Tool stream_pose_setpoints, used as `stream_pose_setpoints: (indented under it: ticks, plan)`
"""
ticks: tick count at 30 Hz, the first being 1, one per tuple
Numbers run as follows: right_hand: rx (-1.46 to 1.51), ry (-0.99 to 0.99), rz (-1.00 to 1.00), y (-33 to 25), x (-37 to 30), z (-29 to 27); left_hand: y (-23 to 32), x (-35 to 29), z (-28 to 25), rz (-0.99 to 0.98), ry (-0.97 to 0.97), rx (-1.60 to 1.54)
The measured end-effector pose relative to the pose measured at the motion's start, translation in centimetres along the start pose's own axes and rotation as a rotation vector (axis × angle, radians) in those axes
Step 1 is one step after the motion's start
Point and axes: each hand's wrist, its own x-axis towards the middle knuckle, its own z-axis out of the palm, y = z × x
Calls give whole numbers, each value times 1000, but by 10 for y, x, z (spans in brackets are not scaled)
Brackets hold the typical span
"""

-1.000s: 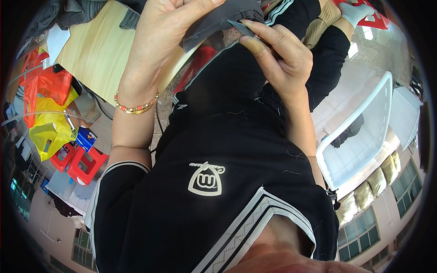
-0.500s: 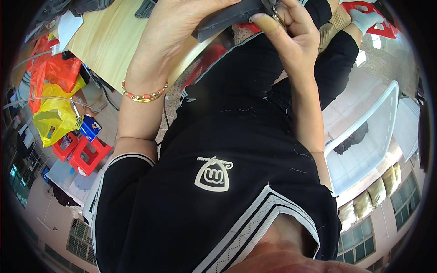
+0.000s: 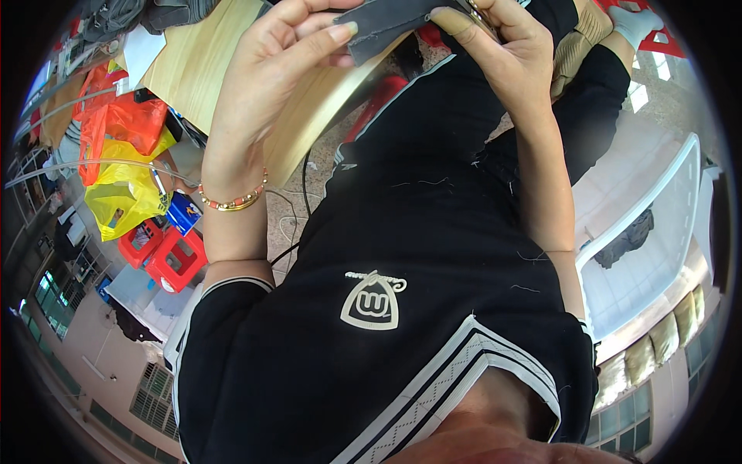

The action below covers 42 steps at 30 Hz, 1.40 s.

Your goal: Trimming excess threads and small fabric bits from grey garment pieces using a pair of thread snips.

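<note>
Near the top edge, a dark grey strip of fabric with a raw edge is stretched between my two hands. My left hand pinches its left end between thumb and fingers; a beaded bracelet circles that wrist. My right hand is closed at the strip's right end, a yellowish cover on its thumb pressing there. A slim metal tool, mostly hidden by the fingers, lies inside the right hand; its kind cannot be made out. Part of the fabric is cut off by the picture's top.
A light wooden table stands ahead on the left, with dark grey garments at its far end. Red and yellow bags are near red stools. At right is a white bin holding dark cloth. Another person's gloved hand shows top right.
My left hand has shifted its hold, its thumb now showing on the strip's left end. Both hands sit slightly further right in the picture, as the whole view has shifted.
</note>
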Motion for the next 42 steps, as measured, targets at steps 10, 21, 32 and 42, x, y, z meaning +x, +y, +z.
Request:
stream_pose_setpoints:
  ticks: [10, 21, 32, 42]
  plan:
    - [372, -31, -288, 8, 0, 11, -3, -2, 1, 18, 21, -20]
    - [-417, 49, -580, 2, -27, 0, -1, 0, 9, 50, 50, -113]
    - [-620, 89, -648, 5, -30, 2, 5, -4, 24, 157, 144, 45]
    - [-460, 60, -604, -2, -31, 1, 3, -5, 26, 201, 134, 111]
